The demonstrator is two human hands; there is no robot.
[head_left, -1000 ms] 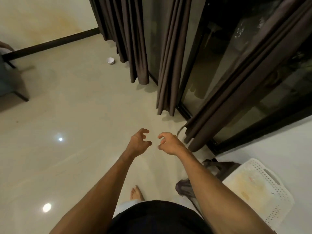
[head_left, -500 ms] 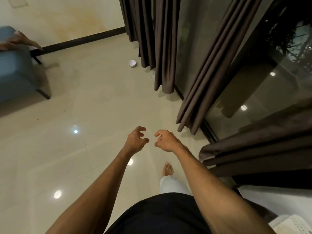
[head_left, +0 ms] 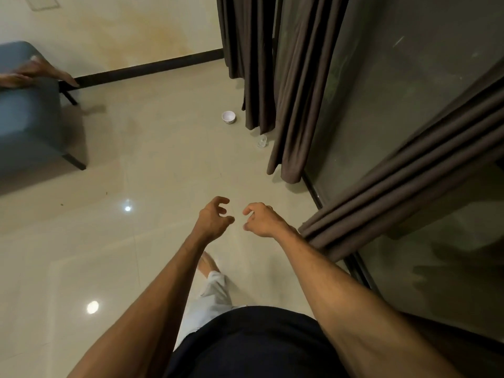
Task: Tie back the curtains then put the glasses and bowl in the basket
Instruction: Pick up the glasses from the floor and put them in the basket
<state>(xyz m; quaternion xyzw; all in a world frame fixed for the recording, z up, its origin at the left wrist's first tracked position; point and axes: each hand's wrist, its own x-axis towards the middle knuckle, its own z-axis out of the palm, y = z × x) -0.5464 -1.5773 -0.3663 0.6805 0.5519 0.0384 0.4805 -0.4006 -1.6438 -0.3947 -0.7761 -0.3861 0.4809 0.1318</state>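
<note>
My left hand [head_left: 212, 218] and my right hand [head_left: 261, 218] hang in front of me over the floor, fingers loosely curled, holding nothing. A small white bowl [head_left: 228, 116] stands on the tiles ahead, beside the far dark brown curtain [head_left: 251, 64]. A clear glass [head_left: 262, 141] stands just right of the bowl, close to a second hanging curtain panel [head_left: 297, 105]. Another bunched curtain [head_left: 395, 186] slants across the glass door at my right, near my right forearm. The basket is out of view.
A blue-grey upholstered chair [head_left: 27, 113] stands at the left, with another person's hand [head_left: 41, 72] resting on it. Glossy beige floor tiles [head_left: 136, 173] stretch between me and the bowl. A glass sliding door [head_left: 395, 91] runs along the right side.
I have walked forward and turned left along the door. The bowl is nearer, the glass has come into view, and the white basket has dropped out of sight. Both hands stay empty.
</note>
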